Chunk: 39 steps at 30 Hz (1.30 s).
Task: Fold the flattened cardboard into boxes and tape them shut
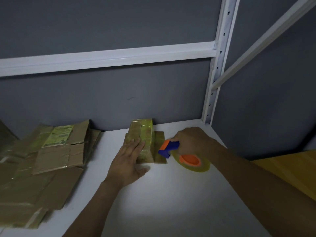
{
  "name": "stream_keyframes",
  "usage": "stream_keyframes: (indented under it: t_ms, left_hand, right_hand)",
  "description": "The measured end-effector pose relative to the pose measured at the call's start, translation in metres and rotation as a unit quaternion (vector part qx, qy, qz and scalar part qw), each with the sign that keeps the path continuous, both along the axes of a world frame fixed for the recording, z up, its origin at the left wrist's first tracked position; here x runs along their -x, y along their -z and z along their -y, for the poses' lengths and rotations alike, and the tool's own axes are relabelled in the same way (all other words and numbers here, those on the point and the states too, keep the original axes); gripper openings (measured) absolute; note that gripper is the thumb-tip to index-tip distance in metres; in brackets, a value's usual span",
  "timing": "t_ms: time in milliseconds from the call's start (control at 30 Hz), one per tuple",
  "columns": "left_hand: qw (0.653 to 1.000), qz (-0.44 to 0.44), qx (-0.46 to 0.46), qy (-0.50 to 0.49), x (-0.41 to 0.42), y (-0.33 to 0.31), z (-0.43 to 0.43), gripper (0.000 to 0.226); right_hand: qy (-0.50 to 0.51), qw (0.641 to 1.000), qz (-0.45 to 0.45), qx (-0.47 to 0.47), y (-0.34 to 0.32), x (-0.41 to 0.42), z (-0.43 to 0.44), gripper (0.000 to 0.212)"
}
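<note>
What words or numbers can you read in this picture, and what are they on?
Nothing here can be read.
The greenish label on the flattened cardboard: it has print, but it is too blurred to read.
The box and the tape dispenser: no writing shows.

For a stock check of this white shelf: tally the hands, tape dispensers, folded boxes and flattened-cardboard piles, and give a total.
Bare hands: 2, left hand and right hand
Blue-and-orange plastic tape dispenser: 1
Small brown folded cardboard box: 1
Pile of flattened brown cardboard: 1
Total: 5
</note>
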<state>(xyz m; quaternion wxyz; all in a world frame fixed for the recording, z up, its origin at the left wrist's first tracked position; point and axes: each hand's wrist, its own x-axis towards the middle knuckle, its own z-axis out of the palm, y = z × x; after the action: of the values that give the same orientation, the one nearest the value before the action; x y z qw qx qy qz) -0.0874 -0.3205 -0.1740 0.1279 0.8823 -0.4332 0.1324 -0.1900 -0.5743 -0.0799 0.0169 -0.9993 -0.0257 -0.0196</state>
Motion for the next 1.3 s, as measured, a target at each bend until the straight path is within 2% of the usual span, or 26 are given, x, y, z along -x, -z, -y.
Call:
stream_keyframes:
  t_ms: [67, 133, 167, 233, 300, 367, 400, 433, 500, 567, 633, 667, 700, 733, 767, 800, 867, 900, 933, 1033, 1200, 1267, 1300]
  left_hand:
    - [1.0, -0.004, 0.006, 0.008, 0.0, -0.002, -0.001, 0.097]
    - [1.0, -0.013, 0.013, 0.005, 0.0, -0.008, 0.003, 0.102]
    - [1.0, -0.022, 0.018, -0.005, 0.001, -0.013, 0.006, 0.104]
    - [1.0, -0.01, 0.027, -0.014, 0.002, -0.025, 0.01, 0.101]
    - [0.999, 0.027, 0.022, 0.01, 0.001, -0.029, 0.011, 0.094]
    - [0.999, 0.038, 0.01, 0.031, -0.004, -0.025, 0.009, 0.09]
    - [0.999, 0.031, 0.004, 0.036, -0.006, -0.021, 0.008, 0.091]
    - [0.999, 0.018, 0.002, 0.039, -0.008, -0.017, 0.007, 0.093]
    - [0.999, -0.009, 0.002, 0.043, -0.011, -0.01, 0.004, 0.097]
    - [0.999, -0.024, 0.006, 0.048, -0.014, -0.007, 0.0, 0.098]
    - [0.998, -0.032, 0.008, 0.052, -0.016, -0.006, -0.002, 0.097]
    - [0.998, -0.035, 0.009, 0.054, -0.017, -0.006, -0.002, 0.096]
    - [0.998, -0.037, 0.01, 0.056, -0.017, -0.007, -0.002, 0.096]
    - [0.998, -0.039, 0.011, 0.057, -0.017, -0.008, -0.002, 0.095]
    - [0.997, -0.037, 0.014, 0.06, -0.017, -0.008, -0.002, 0.095]
    - [0.997, -0.037, 0.018, 0.062, -0.017, -0.008, -0.003, 0.095]
    - [0.997, -0.042, 0.027, 0.065, -0.017, -0.008, -0.005, 0.095]
    - [0.996, -0.043, 0.032, 0.069, -0.017, -0.007, -0.006, 0.095]
    - [0.996, -0.041, 0.037, 0.074, -0.018, -0.006, -0.007, 0.094]
    - [0.995, -0.034, 0.046, 0.08, -0.018, -0.007, -0.005, 0.091]
    - [0.995, -0.033, 0.049, 0.082, -0.017, -0.005, -0.004, 0.091]
    - [0.995, -0.033, 0.043, 0.079, -0.019, -0.004, -0.006, 0.091]
    - [0.995, -0.036, 0.043, 0.077, -0.02, -0.005, -0.006, 0.091]
  right_hand:
    - [0.036, 0.996, -0.036, -0.067, -0.006, 0.0, 0.013, 0.045]
    - [0.083, 0.976, -0.068, -0.187, -0.013, 0.012, 0.027, 0.055]
    - [0.118, 0.951, -0.075, -0.277, -0.016, 0.02, 0.033, 0.058]
    - [0.184, 0.868, -0.076, -0.454, -0.01, 0.035, 0.046, 0.051]
    - [0.228, 0.804, -0.074, -0.544, 0.003, 0.045, 0.054, 0.041]
    - [0.261, 0.776, -0.064, -0.57, 0.014, 0.051, 0.06, 0.036]
    - [0.276, 0.779, -0.063, -0.559, 0.019, 0.05, 0.063, 0.034]
    - [0.285, 0.799, -0.07, -0.525, 0.024, 0.049, 0.066, 0.031]
    - [0.285, 0.87, -0.064, -0.398, 0.031, 0.045, 0.063, 0.025]
    - [0.257, 0.919, 0.05, -0.296, 0.037, 0.036, 0.042, 0.026]
    - [0.214, 0.91, 0.161, -0.318, 0.034, 0.026, -0.001, 0.023]
    - [0.202, 0.9, 0.154, -0.354, 0.03, 0.019, -0.024, 0.025]
    - [0.19, 0.891, 0.111, -0.396, 0.028, 0.011, -0.045, 0.027]
    - [0.186, 0.875, 0.049, -0.444, 0.029, 0.002, -0.062, 0.03]
    - [0.191, 0.84, -0.008, -0.508, 0.034, -0.006, -0.073, 0.029]
    - [0.204, 0.786, -0.048, -0.582, 0.038, -0.012, -0.079, 0.026]
    - [0.232, 0.648, -0.07, -0.722, 0.044, -0.019, -0.08, 0.023]
    - [0.237, 0.598, -0.061, -0.763, 0.047, -0.022, -0.076, 0.022]
    - [0.234, 0.574, -0.048, -0.783, 0.048, -0.024, -0.072, 0.02]
    - [0.233, 0.545, -0.028, -0.805, 0.049, -0.026, -0.071, 0.012]
    - [0.304, 0.491, -0.057, -0.814, 0.07, -0.025, -0.098, 0.025]
    - [0.328, 0.503, -0.069, -0.797, 0.073, -0.027, -0.102, 0.03]
    - [0.339, 0.539, -0.054, -0.769, 0.076, -0.03, -0.101, 0.027]
